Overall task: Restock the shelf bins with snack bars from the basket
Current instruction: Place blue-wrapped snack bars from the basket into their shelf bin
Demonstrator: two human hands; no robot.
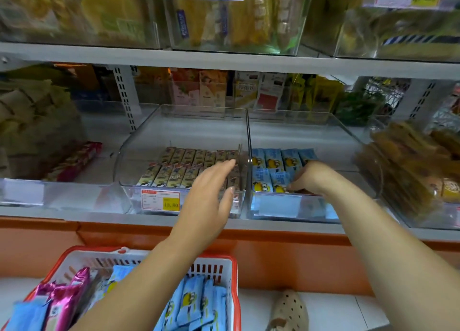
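Fingers (225, 166) of the left hand (209, 198) are straight and close together, spread flat just above the front of one bin and holding nothing. Fingers (295, 187) of the right hand (311, 176) curl downward into the neighbouring bin, their tips on the front row of bars; whether they pinch one I cannot tell.

Both bins stand on the long white metal shelf (74, 216). The clear plastic bin on the left (129, 156) holds two rows of brown-wrapped snack bars (184, 166), laid side by side. The clear plastic bin on the right (348, 139), touching it wall to wall, holds two rows of light blue snack bars with yellow cartoon figures (273, 166).

Below the shelf, at the lower left, sits the red-rimmed white plastic basket (232, 276), under the left forearm. It contains more blue bars (191, 298) of the same kind and shiny pink-wrapped bars (62, 303).

A red, white and yellow price label (160, 200) is fixed to the front of the left bin. A beige perforated shoe (288, 310) shows on the floor beside the basket.
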